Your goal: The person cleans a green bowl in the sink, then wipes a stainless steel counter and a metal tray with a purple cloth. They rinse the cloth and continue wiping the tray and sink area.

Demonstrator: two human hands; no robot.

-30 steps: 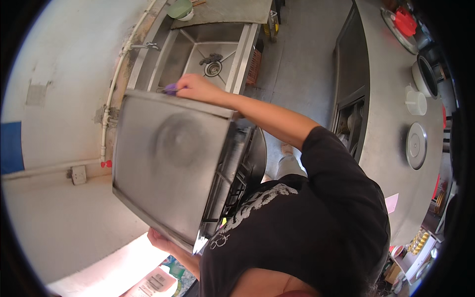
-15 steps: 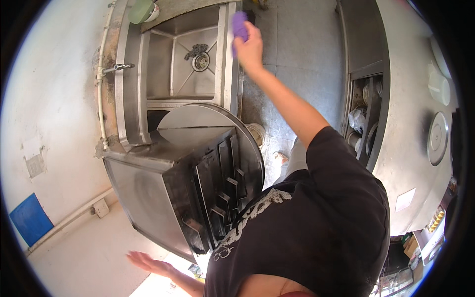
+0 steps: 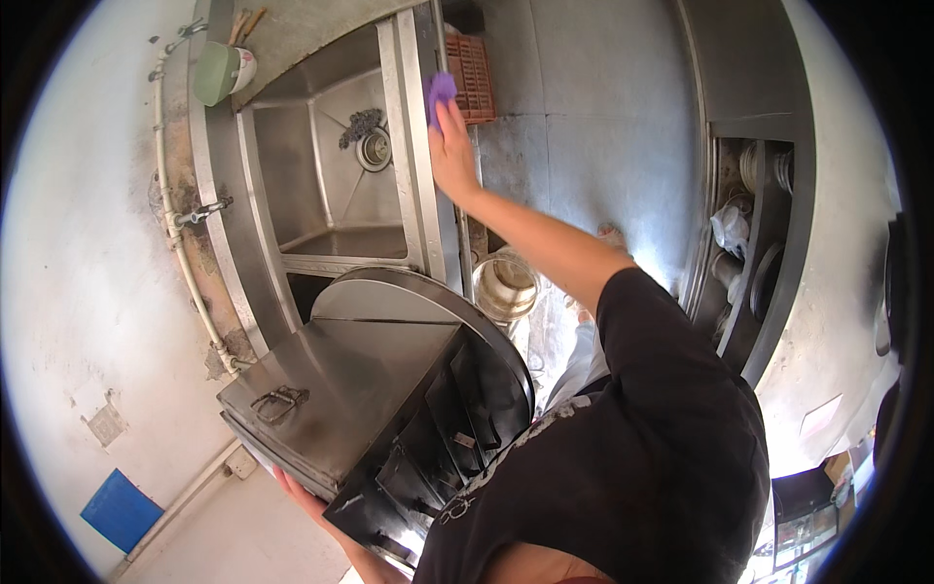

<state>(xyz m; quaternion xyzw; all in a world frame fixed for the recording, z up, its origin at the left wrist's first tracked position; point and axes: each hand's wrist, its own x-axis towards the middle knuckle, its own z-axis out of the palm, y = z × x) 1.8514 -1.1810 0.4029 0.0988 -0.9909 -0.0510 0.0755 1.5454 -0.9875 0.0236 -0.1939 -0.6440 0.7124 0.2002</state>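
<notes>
My right hand reaches far forward and presses a purple cloth against the front rim of a stainless steel sink. Its fingers are closed on the cloth. At the lower left my left hand grips the near edge of a boxy metal cabinet; part of its fingers is hidden by that edge. The cabinet has a wire handle on its upper face and several dark slots on its right side. A large round metal disc stands against its far side.
In the sink lies a dark scouring pad beside the drain. A tap juts from the wall pipe. A red-brown crate sits under the sink's front, a round pot nearer my feet. Shelving stands on the right.
My left hand was stretched out in the air and now grips the cabinet. My right hand has moved the cloth nearer along the rim. More of the cabinet's upper face and its handle show.
</notes>
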